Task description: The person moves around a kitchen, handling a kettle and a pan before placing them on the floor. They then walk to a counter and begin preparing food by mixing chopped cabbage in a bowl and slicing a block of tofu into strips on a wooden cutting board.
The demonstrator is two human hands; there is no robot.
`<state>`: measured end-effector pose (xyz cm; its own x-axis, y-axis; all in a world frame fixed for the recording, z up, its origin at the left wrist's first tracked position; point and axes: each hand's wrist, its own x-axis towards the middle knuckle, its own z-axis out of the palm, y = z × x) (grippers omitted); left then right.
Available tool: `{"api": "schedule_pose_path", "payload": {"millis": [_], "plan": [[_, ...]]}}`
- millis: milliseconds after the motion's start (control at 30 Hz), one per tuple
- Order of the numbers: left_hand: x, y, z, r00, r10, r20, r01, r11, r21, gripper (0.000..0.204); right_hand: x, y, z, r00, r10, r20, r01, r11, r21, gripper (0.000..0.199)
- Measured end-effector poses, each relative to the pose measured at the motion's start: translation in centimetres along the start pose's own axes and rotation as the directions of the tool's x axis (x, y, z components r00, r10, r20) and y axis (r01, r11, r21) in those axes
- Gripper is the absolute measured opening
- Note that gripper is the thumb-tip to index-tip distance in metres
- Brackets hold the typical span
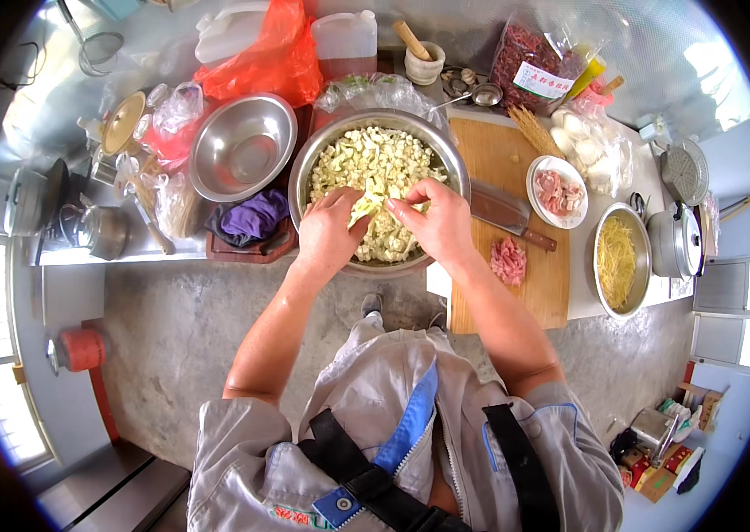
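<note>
Nearest to us, our two forearms rose from the grey jacket toward the counter at twelve o'clock. Our left hand [329, 232] and right hand [435, 223] met over the big steel bowl [448, 152], and between them they pinched one pale cauliflower piece [364, 209], fingertips pressed on it from both sides, the left from nine o'clock and the right from three. The piece hung just above the heap of broken florets [375, 164] that filled the bowl almost to its rim.

We judged the step to be breaking the piece down. To do it well, we thought it best to keep the pinch close to the stalk, snap it apart along its natural branches, and hold it low over the heap so the bits dropped inside the bowl.

At three o'clock from the bowl lay a wooden cutting board [517, 293] with a cleaver [503, 211] across it and a small pile of sliced pink meat [508, 260] just beside the blade's handle. Farther to three o'clock stood a white plate of meat [558, 191] and a steel basin of yellow shreds [617, 262]. At ten o'clock from the big bowl sat an empty steel bowl [242, 146], with a purple cloth [253, 217] below it. Farthest, at twelve o'clock, were a red plastic bag [273, 58] and a mortar with pestle [422, 60].
</note>
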<state>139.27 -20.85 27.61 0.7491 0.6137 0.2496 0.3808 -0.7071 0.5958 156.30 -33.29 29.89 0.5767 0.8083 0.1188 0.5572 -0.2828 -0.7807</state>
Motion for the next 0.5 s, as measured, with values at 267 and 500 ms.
{"api": "schedule_pose_path", "payload": {"millis": [267,500], "plan": [[-1.1,-3.5,1.4,0.985,-0.136,0.103,0.125,0.987,0.1,0.066,-1.1,3.9,1.2,0.988,0.003,0.156,0.031,0.976,-0.215,0.045],[0.2,-5.9,2.5,0.952,-0.303,0.055,0.294,0.947,0.128,0.102,0.4,7.9,1.0,0.986,0.143,0.083,-0.117,0.959,-0.259,0.069]]}}
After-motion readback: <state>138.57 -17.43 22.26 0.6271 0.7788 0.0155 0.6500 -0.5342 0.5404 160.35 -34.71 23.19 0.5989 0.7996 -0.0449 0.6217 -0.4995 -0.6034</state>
